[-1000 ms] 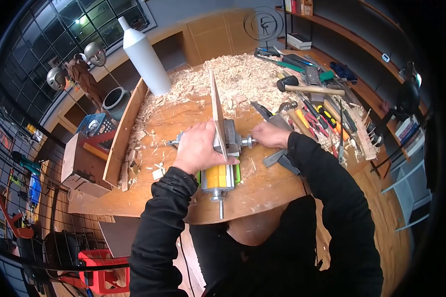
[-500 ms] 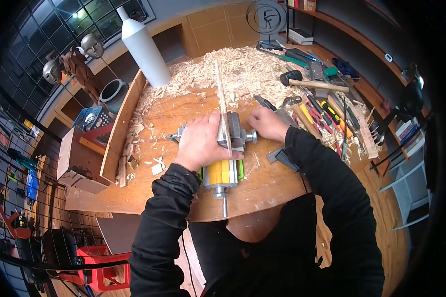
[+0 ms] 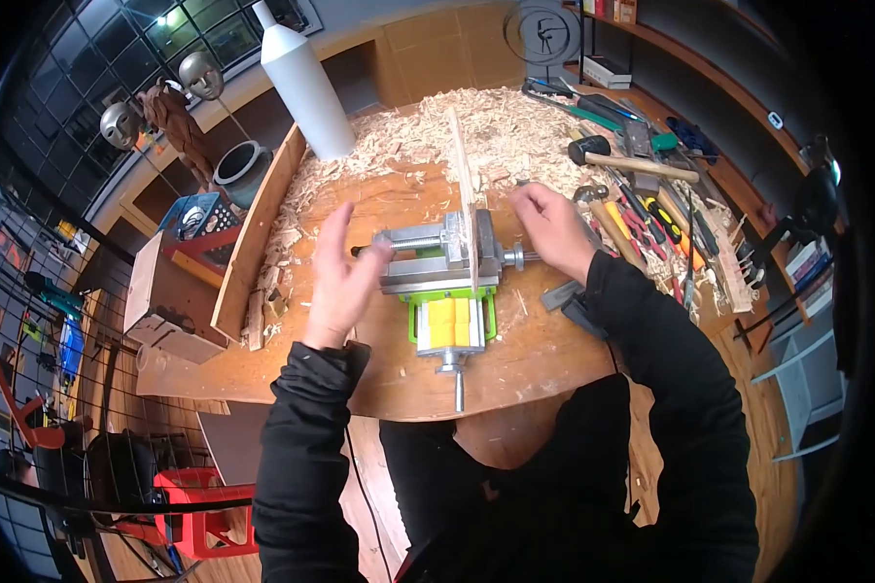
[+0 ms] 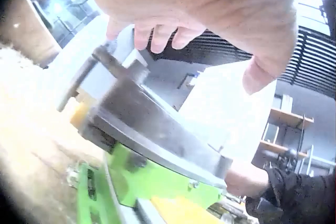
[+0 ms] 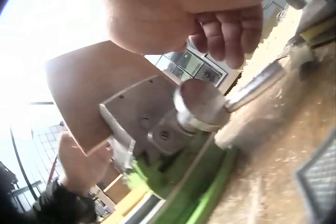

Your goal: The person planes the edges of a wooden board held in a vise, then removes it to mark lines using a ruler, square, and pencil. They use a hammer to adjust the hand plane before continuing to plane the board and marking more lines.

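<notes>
A thin wooden board (image 3: 465, 185) stands upright between the jaws of a metal bench vise (image 3: 413, 279) with a green base and yellow blocks. To the left of the vise, my left hand (image 3: 345, 277) hovers with its fingers spread and holds nothing. My right hand (image 3: 557, 233) is raised at the vise's right side, fingers loosely bent and nothing in them. Below that hand, in the right wrist view, is the vise's round screw end (image 5: 199, 106) with its bar handle (image 5: 255, 85). The left wrist view has the vise body (image 4: 149, 121) beneath my left palm.
Wood shavings (image 3: 408, 136) cover the back of the table. Chisels, pliers and a mallet (image 3: 637, 165) crowd the right side. A white bottle-shaped vase (image 3: 306, 92) stands at the back left, near a long wooden plank (image 3: 261, 233) and a wooden box (image 3: 180, 296).
My left hand has let go of the board and vise and moved left, its fingers opening out. My right hand has left the vise's handle, moving up and right. The board stays upright.
</notes>
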Demonstrator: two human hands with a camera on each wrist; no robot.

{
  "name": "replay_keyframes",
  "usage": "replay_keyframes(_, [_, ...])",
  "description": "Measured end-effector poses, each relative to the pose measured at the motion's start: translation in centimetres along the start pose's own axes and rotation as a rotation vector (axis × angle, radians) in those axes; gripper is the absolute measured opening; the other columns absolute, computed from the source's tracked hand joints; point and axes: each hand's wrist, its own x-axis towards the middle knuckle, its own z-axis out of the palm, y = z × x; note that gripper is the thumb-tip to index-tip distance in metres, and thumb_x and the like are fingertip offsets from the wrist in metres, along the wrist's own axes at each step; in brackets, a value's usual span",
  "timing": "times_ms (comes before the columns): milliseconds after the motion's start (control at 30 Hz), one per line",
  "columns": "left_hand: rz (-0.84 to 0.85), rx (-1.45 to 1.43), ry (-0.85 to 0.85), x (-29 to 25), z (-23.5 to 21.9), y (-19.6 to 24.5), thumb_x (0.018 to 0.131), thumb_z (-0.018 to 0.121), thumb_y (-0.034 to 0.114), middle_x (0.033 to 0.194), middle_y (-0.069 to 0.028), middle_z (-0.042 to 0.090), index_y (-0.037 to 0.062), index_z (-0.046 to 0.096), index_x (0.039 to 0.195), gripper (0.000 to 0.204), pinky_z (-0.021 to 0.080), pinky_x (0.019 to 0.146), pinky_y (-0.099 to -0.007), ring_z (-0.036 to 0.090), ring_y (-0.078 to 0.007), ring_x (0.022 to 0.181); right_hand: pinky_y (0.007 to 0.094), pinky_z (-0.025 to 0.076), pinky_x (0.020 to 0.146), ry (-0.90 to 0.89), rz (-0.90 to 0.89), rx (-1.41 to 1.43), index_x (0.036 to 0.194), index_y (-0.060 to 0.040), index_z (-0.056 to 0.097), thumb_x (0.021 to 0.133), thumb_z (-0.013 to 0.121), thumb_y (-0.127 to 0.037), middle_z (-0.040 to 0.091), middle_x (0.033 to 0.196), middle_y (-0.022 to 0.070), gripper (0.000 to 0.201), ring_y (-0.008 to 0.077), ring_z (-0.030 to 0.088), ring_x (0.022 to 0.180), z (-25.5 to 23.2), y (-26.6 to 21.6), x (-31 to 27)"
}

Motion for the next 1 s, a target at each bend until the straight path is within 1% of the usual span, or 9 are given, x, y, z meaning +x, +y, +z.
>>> replay_keyframes(33, [-0.245,-0.132,-0.003,0.0,-0.3,-0.9,0.095,0.069,0.028,0.131,-0.0214,0.066,-0.0075,0.055,0.142,0.06,0.045,0.111,-0.0386,0.06,-0.0296,0.127,0.0396,0.056,0.079,0.013,-0.058,0.266,0.112,0.0045,0.071,0.103,0.067,-0.029,0.076,0.09,0.0128,0.035,0.028,0.074,0.09,0.1,-0.7,0.0])
replay_keyframes(67, [-0.486,-0.266,-0.008,-0.1,-0.5,-1.6,0.105,0.061,0.029,0.119,-0.0165,0.073,-0.0077,0.062,0.135,0.047,0.05,0.102,-0.0343,0.067,-0.023,0.115,0.0353,0.053,0.092,-0.016,-0.061,0.405,0.134,0.003,0.064,0.101,0.072,-0.037,0.073,0.11,0.0104,0.052,0.0221,0.069,0.107,0.2,-1.8,-0.6])
replay_keyframes(100, [-0.483,-0.264,-0.006,-0.3,-0.4,-2.1,0.105,0.061,0.029,0.119,-0.0165,0.073,-0.0077,0.062,0.135,0.047,0.05,0.102,-0.0343,0.067,-0.023,0.115,0.0353,0.053,0.092,-0.015,-0.065,0.406,0.134,0.003,0.064,0.101,0.072,-0.037,0.073,0.11,0.0104,0.052,0.0221,0.069,0.107,0.3,-2.9,-1.3])
replay_keyframes(167, [-0.581,-0.297,-0.106,-0.8,-0.2,-2.9,0.115,0.047,0.035,0.107,-0.009,0.074,-0.0055,0.068,0.131,0.049,0.055,0.089,-0.0334,0.068,-0.0153,0.101,0.0402,0.045,0.111,0.059,-0.382,0.394,0.154,0.0016,0.045,0.091,0.083,-0.036,0.059,0.14,0.0218,0.083,0.0312,0.057,0.132,0.6,-5.2,-2.6])
replay_keyframes(367, [-0.63,-0.46,-0.09,-1.6,1.2,-4.3,0.114,0.049,0.034,0.11,-0.0068,0.073,-0.003,0.066,0.131,0.045,0.055,0.086,-0.0294,0.067,-0.0135,0.099,0.0478,0.033,0.123,0.127,-0.511,0.151,0.167,0.0018,0.015,0.076,0.094,-0.029,0.038,0.156,0.0285,0.125,0.0417,0.041,0.147,2.3,-10.0,-2.6])
replay_keyframes(500, [-0.691,-0.783,-0.026,-3.1,2.2,-5.5,0.116,0.045,0.035,0.109,-0.0061,0.072,-0.0032,0.066,0.128,0.045,0.054,0.084,-0.0298,0.066,-0.0131,0.092,0.043,0.026,0.128,-0.04,-0.301,0.205,0.168,0.0033,0.01,0.091,0.067,-0.017,0.027,0.168,0.0305,0.098,0.0398,0.028,0.158,2.7,-10.6,-2.8])
replay_keyframes(600, [-0.584,-0.615,-0.021,-3.5,2.4,-6.3,0.117,0.044,0.036,0.099,-0.0053,0.071,-0.0041,0.068,0.116,0.047,0.053,0.084,-0.0308,0.063,-0.0126,0.086,0.0414,0.024,0.129,-0.011,-0.331,0.214,0.167,0.0053,0.012,0.093,0.054,-0.013,0.025,0.17,0.0309,0.087,0.0408,0.025,0.159,2.9,-11.0,-3.0])
replay_keyframes(700, [-0.479,-0.405,-0.066,-3.4,1.6,-5.1,0.116,0.045,0.035,0.094,-0.0058,0.071,-0.0031,0.068,0.107,0.045,0.053,0.083,-0.0326,0.064,-0.0142,0.086,0.0453,0.034,0.124,0.078,-0.436,0.12,0.167,0.0038,0.013,0.093,0.053,-0.008,0.037,0.16,0.0359,0.084,0.0477,0.04,0.149,3.6,-9.4,-2.4])
replay_keyframes(1000, [-0.402,-0.21,0.019,-4.6,2.3,-4.0,0.114,0.05,0.035,0.083,-0.0083,0.068,0.0002,0.066,0.096,0.042,0.052,0.077,-0.0351,0.063,-0.0175,0.08,0.0415,0.032,0.125,0.054,-0.357,0.285,0.163,0.008,0.025,0.095,0.049,-0.006,0.04,0.16,0.034,0.074,0.0436,0.041,0.151,3.5,-8.5,-2.2])
